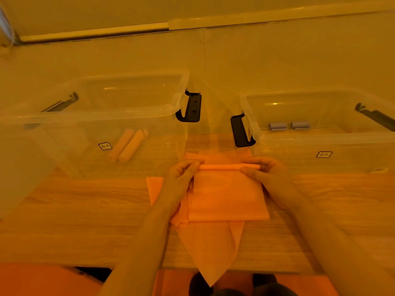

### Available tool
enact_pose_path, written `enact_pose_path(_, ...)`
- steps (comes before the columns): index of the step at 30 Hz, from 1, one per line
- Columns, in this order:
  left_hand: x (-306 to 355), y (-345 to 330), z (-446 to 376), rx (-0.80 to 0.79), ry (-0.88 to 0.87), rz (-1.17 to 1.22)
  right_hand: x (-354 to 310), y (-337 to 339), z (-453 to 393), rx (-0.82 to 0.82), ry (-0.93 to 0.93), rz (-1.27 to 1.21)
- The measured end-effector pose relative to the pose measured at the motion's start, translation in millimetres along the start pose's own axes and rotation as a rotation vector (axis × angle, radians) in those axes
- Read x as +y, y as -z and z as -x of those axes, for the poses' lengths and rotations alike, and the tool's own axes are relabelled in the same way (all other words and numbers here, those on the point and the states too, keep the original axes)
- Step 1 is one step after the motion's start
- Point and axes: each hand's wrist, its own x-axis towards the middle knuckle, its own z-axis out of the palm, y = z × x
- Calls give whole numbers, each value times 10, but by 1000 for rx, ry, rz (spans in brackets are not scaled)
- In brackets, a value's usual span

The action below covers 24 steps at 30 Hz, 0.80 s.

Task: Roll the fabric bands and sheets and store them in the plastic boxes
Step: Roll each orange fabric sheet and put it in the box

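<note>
An orange fabric sheet (227,197) lies flat on the wooden table, its far edge turned into a thin roll (224,167). My left hand (181,176) pinches the roll's left end and my right hand (264,169) pinches its right end. More orange sheets (213,246) lie under it, one corner hanging over the table's front edge. The clear plastic box on the left (149,112) holds two rolled orange sheets (126,145). The clear box on the right (299,137) holds two small grey rolled bands (289,125).
Both boxes have black latch handles (191,107) facing the gap between them, where the table (74,221) shows. A wall with a white rail (96,33) runs behind. More orange cloth (38,280) lies below the table's front edge.
</note>
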Motion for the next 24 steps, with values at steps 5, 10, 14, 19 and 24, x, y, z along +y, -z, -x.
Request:
enact_pose_path(5,16,-13,22,-24,18,28,12,-7,1,5,18,-3)
enact_pose_path(10,62,-40,63,-28,-9,67,11,-3,1,0,26,29)
enact_pose_path(14,84,-46,74,-32,-35,62,-2,5,14,-21,18,30)
enact_pose_path(19,76,-34,66,-37,-61,44,-22,11,33,-56,12,-9)
enact_pose_path(24,49,-17,70,-55,-25,95,-12,3,32,-70,17,-13)
